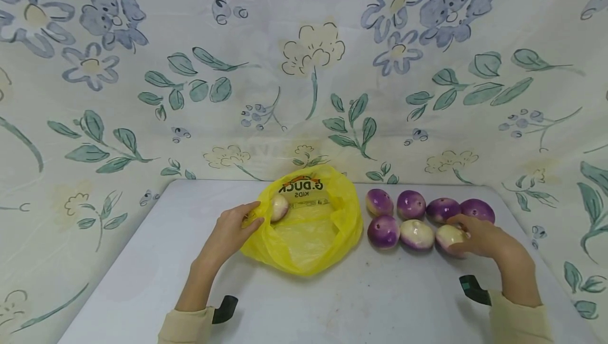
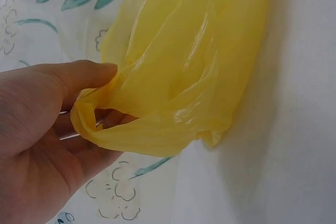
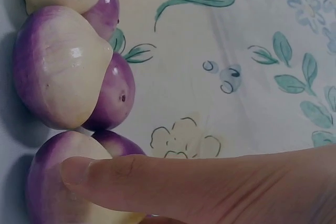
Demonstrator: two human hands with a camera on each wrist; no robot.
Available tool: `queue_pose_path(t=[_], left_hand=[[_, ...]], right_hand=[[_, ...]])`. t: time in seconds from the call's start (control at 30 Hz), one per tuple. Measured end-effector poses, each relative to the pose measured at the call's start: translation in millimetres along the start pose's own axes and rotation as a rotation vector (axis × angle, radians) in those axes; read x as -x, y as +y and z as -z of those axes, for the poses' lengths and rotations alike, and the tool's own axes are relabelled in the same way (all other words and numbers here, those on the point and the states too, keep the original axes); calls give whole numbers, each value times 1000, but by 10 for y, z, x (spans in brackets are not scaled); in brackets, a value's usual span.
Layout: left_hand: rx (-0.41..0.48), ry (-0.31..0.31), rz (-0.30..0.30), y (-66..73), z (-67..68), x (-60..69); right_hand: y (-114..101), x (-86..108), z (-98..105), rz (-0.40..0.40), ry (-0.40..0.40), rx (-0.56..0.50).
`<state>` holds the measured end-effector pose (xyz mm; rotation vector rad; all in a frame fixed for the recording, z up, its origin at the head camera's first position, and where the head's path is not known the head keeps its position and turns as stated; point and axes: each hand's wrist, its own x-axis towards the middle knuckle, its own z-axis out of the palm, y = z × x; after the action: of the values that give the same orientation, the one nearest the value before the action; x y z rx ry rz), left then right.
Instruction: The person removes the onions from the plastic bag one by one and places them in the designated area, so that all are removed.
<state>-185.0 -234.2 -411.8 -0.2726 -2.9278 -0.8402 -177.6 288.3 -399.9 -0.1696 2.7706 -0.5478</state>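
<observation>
A yellow plastic bag (image 1: 304,249) lies on the table with its mouth spread wide, and one purple-and-white turnip (image 1: 279,207) sits inside near its left edge. My left hand (image 1: 233,230) holds the bag's left rim; in the left wrist view the thumb and fingers pinch the folded yellow film (image 2: 157,124). On the right, my right hand (image 1: 484,236) grips the rightmost front turnip (image 1: 448,237), which rests among the others. Its thumb (image 3: 100,177) presses on the pale and purple skin in the right wrist view, where the other fingers are mostly hidden.
Several more turnips stand in two close rows right of the bag, among them a pale one (image 1: 417,235) beside the gripped one and a purple one (image 1: 383,231) nearest the bag. The white table (image 1: 361,302) ends at a floral cloth (image 1: 294,96) behind.
</observation>
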Motion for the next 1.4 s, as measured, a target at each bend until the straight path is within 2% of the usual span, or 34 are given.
queue_pose_path(t=[0.3,0.43,0.73,0.9,1.13,1.4], left_hand=[[8,2,-4,2,-1,3],[6,4,-7,0,-3,-1],[4,0,-8,-1,6,-13],[13,-2,-9,-1,3,-9],[16,5,-20,-1,-7,-4],[9,3,-9,3,-9,4]], right_hand=[[44,20,2,6,-2,-38],[56,33,10,37,13,-41],[10,46,49,43,33,19],[-46,55,52,100,90,39],[-130,72,37,157,151,8],[-239,50,12,212,181,1]])
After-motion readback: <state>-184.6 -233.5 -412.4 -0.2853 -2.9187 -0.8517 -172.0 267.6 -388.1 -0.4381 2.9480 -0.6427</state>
